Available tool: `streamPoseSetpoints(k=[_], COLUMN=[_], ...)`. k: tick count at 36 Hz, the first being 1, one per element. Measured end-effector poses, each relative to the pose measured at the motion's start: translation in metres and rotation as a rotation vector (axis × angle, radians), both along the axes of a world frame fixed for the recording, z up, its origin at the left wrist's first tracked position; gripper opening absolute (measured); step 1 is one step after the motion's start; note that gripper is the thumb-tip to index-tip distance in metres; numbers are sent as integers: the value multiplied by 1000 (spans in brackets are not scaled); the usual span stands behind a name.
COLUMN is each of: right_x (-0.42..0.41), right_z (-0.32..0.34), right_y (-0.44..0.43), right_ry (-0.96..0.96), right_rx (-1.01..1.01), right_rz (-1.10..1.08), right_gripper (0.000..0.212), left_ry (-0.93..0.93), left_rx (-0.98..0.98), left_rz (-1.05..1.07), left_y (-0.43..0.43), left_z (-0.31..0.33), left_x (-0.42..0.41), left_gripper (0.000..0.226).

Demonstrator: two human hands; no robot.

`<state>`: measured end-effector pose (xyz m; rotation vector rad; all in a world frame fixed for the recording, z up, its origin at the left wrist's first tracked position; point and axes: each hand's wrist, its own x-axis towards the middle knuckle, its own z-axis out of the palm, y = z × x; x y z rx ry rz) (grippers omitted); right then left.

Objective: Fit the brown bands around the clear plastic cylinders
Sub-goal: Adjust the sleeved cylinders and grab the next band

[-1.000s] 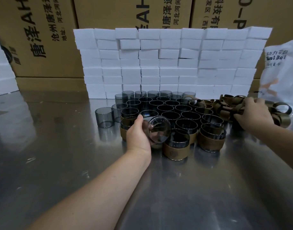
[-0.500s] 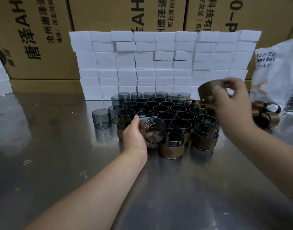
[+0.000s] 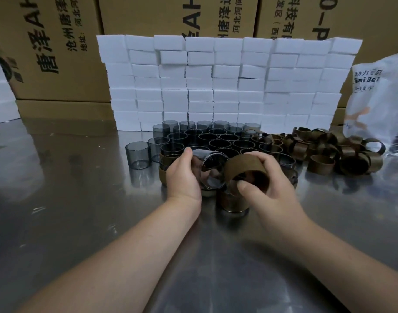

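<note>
Two hands busy: left hand [image 3: 184, 177] grips tilted clear cylinder [image 3: 210, 169], right hand [image 3: 269, 188] pinches brown band [image 3: 243, 164] beside its mouth. Banded cylinder [image 3: 234, 203] stands beneath; loose bands [image 3: 329, 146] heaped right, white blocks [image 3: 216, 82] behind.

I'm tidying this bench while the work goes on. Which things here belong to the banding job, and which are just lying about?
Belongs to the job: clear cylinder in the left hand; brown band in the right hand; bare cylinders; pile of loose bands; banded cylinder in front.

Lying about: white foam blocks; cardboard boxes; plastic bag.
</note>
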<state>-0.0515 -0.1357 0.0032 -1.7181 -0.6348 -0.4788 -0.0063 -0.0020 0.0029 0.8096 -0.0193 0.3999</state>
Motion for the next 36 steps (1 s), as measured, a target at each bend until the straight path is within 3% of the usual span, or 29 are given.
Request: streamPoseSetpoints(k=[3, 7, 10, 12, 15, 19, 25, 30, 33, 36], right_x=[-4, -6, -3, -3, -5, -8, -9, -9, -10, -11], right_z=[0, -1, -2, -2, 0, 2, 3, 0, 2, 4], right_y=[0, 0, 0, 1, 2, 7, 13, 13, 13, 12], right_ry=[-56, -139, -123, -95, -140, -94, -79, 78, 110, 111], right_rx=[-33, -141, -81, -38, -6, 141, 162, 269, 331, 363], right_rz=[-38, -129, -147, -153, -177, -189, -186, -54, -43, -74], right_gripper=[47, 66, 53, 53, 36, 33, 31, 55, 45, 33], left_ry=[-18, -69, -69, -36, -18, -32, -63, -55, -81, -223], left_rx=[-10, 57, 58, 37, 35, 103, 341, 526, 520, 475], left_rz=[15, -10, -8, 24, 38, 90, 179, 244, 202, 41], left_y=[1, -1, -3, -4, -7, -8, -16, -19, -21, -23], left_z=[1, 1, 2, 3, 5, 6, 5, 5, 3, 4], left_x=[-1, -5, -8, -9, -12, -14, -23, -28, -29, -34], left_gripper=[52, 64, 57, 41, 25, 30, 39, 40, 37, 27])
